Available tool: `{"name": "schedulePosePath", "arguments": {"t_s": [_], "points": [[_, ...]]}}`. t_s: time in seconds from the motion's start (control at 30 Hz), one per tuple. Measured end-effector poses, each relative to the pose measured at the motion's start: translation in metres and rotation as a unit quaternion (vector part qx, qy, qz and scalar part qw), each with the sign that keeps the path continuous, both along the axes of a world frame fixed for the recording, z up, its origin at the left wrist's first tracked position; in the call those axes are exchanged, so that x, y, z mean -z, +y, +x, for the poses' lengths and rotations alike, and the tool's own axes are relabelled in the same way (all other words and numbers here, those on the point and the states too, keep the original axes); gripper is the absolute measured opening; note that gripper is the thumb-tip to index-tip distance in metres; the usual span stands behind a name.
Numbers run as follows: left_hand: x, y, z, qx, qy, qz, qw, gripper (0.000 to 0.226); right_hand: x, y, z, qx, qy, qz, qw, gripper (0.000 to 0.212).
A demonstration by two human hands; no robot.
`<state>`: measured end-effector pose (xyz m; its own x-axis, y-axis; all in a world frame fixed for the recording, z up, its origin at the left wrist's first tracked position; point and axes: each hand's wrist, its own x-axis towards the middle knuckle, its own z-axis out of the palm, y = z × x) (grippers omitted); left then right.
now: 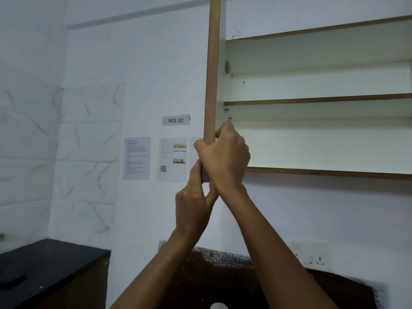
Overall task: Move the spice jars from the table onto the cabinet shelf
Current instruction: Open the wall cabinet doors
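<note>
The wall cabinet's door [213, 70] stands open, seen edge-on as a tall brown strip. My right hand [225, 155] grips its lower edge, and my left hand [194, 201] holds the door's bottom corner just below it. To the right the white cabinet shows two shelves [316, 99] with brown front edges; nothing stands on them. No spice jar can be made out. A small white rounded top [219, 306] peeks in at the bottom edge; I cannot tell what it is.
A black counter [51, 262] sits at lower left with a dark flat item [11, 281] on it. Papers and a "WS 02" label [176, 120] hang on the wall. A speckled dark backsplash [225, 257] and a wall socket [310, 253] lie below the cabinet.
</note>
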<state>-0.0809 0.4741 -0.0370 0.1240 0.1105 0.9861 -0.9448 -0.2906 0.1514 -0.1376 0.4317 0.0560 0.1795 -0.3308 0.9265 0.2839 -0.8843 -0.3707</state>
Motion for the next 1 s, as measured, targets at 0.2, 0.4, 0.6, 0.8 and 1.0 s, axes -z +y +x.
{"name": "schedulePosePath", "arguments": {"t_s": [0.2, 0.4, 0.6, 0.8, 1.0], "points": [[0.002, 0.037, 0.014, -0.051, 0.022, -0.02, 0.998, 0.052, 0.003, 0.038, 0.028, 0.006, -0.042, -0.037, 0.998, 0.027], [0.007, 0.072, 0.035, -0.055, 0.056, -0.061, 0.995, 0.046, 0.01, 0.077, 0.067, 0.038, -0.109, -0.055, 0.992, 0.032], [0.007, 0.083, 0.048, -0.064, 0.055, -0.077, 0.993, 0.041, 0.01, 0.088, 0.081, 0.046, -0.132, -0.054, 0.989, 0.033], [0.007, 0.071, 0.043, -0.044, 0.068, -0.127, 0.989, 0.041, 0.019, 0.078, 0.077, -0.02, -0.132, -0.056, 0.989, 0.037], [0.018, 0.048, 0.022, 0.059, 0.137, -0.224, 0.963, 0.033, 0.061, 0.042, 0.064, -0.124, -0.066, -0.124, 0.982, 0.032]]}}
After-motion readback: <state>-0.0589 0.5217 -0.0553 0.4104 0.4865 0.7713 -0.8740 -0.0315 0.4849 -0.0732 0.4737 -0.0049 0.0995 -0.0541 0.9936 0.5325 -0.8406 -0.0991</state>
